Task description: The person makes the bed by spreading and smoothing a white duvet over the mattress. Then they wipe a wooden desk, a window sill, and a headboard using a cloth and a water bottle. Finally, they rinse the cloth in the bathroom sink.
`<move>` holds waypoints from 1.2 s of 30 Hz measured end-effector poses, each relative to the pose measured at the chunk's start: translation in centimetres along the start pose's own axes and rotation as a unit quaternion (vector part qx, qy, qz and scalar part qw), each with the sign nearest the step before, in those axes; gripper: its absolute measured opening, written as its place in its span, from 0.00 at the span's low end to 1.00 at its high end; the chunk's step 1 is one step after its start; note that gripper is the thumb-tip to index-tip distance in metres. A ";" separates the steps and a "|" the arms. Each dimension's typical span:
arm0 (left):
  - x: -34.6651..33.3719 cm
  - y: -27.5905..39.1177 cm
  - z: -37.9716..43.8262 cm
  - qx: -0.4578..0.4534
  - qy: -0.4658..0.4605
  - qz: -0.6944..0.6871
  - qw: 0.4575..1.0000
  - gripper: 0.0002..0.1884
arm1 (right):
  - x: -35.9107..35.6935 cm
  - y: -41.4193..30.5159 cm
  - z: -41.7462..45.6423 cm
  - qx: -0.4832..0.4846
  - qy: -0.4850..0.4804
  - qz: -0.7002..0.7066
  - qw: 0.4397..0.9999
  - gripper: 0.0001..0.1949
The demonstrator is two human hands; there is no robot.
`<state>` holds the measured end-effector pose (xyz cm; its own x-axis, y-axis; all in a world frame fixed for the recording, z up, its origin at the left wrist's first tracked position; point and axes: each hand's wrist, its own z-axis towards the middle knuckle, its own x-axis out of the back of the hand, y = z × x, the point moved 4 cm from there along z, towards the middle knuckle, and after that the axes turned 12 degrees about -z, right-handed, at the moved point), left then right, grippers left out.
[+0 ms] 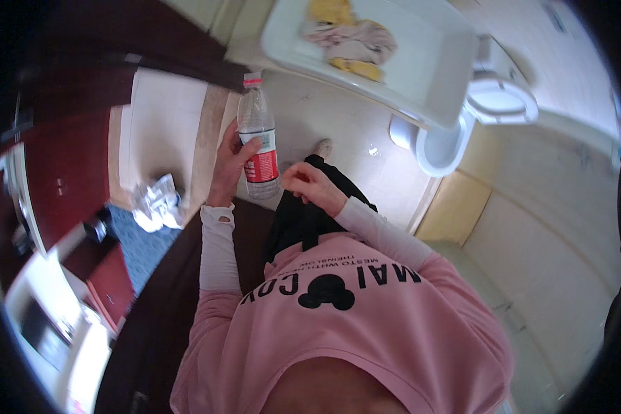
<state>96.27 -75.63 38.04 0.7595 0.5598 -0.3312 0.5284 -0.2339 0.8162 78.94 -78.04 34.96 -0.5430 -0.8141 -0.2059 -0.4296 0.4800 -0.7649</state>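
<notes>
My left hand [233,158] grips a clear plastic bottle [259,116] around its label, with the thumb across the front. The bottle stands upright in the picture, has a cap with a pink-red band, and seems to hold little or nothing; I cannot tell how much. Near the bottle's base is my right hand [310,186], its fingers curled and bent toward the bottle. Whether these fingers pinch something small cannot be made out. Beyond both hands, a white basin [419,57] holds a crumpled pink and yellow cloth [362,41].
A white toilet [502,101] and a white bucket-like vessel [442,150] stand at the right of the basin. A crumpled white plastic bag [158,204] lies on the floor at the left, near dark red cabinets [67,176]. A dark door or panel edge [160,310] runs beside my left arm.
</notes>
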 end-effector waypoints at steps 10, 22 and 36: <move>17.5 -22.1 -1.3 0.025 0.248 0.134 0.959 0.36 | 0.3 6.4 0.5 -0.113 0.004 -0.096 0.989 0.11; 28.7 -59.9 3.7 0.066 0.367 0.321 0.871 0.35 | 8.8 24.6 1.1 -0.230 -0.021 -0.392 0.891 0.20; 18.5 -58.2 7.1 -0.048 0.236 0.306 0.921 0.16 | 7.7 26.6 5.4 -0.192 0.029 -0.475 0.859 0.39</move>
<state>82.23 -57.33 -18.98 0.6421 0.6348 0.4298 0.0023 -0.5623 0.8270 67.17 -73.32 9.72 0.1532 -0.8859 0.4378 -0.8983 -0.3095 -0.3119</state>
